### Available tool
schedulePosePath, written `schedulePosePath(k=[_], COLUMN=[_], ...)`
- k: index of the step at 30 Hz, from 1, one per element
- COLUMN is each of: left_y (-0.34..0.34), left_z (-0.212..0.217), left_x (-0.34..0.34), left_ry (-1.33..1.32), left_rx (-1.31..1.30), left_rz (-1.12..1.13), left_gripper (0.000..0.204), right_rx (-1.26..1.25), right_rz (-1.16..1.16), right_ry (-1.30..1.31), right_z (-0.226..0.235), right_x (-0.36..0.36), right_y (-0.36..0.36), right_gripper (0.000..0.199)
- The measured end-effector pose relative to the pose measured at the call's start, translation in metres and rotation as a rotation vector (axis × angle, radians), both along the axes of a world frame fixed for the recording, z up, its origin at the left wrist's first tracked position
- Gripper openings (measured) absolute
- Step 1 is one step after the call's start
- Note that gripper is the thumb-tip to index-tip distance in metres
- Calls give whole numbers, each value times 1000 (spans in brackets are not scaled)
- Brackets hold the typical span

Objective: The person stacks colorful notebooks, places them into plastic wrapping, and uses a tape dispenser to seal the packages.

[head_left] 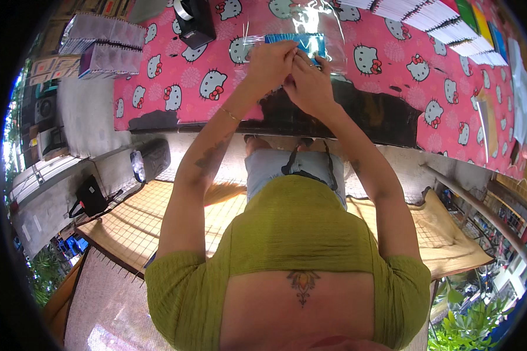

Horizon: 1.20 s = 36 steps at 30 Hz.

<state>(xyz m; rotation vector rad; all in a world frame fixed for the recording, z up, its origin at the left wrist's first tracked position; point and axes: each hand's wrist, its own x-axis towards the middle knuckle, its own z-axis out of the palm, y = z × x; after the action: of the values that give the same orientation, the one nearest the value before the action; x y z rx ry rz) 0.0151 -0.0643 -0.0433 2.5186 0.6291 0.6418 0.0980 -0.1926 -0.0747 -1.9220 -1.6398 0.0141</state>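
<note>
My left hand and my right hand meet over the far side of the table, fingers closed in a pinch and fingertips touching. What they pinch is too small and too covered by the fingers to make out. Right under the fingertips lies a blue booklet-like item, partly hidden by both hands. Around and beyond it spreads a clear, shiny plastic sheet or bag with bright glare on it.
A black tape dispenser stands left of my hands on the pink patterned tablecloth. Spiral-bound notebooks are stacked at the far left. More notebooks line the far right. The cloth is torn at the front, baring the dark tabletop.
</note>
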Motion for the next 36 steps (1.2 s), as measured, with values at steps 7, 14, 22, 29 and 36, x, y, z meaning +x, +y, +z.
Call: schedulePosePath(k=[7,14,22,29,36], left_y=[-10,-19,-21,-23,140], left_z=[-5,-14,-13,-4,-20], left_x=[-5,-2,-6,-37,-145], left_ry=[71,101,91,110,-109], left_rx=[221,353,343,257,-61], left_rz=[-29,-96,-74,79,622], left_gripper=[24,34,31,26,27], right_rx=[141,-388,-19,-87,-2], right_rz=[-3,88,-22,69,45], right_ry=[893,-202,-393,-445,-427], right_z=[9,24,66,23,21], right_x=[25,106,41,43,29], right_y=[8,17,-19,-9,-8], right_gripper=[58,58,69,49,47])
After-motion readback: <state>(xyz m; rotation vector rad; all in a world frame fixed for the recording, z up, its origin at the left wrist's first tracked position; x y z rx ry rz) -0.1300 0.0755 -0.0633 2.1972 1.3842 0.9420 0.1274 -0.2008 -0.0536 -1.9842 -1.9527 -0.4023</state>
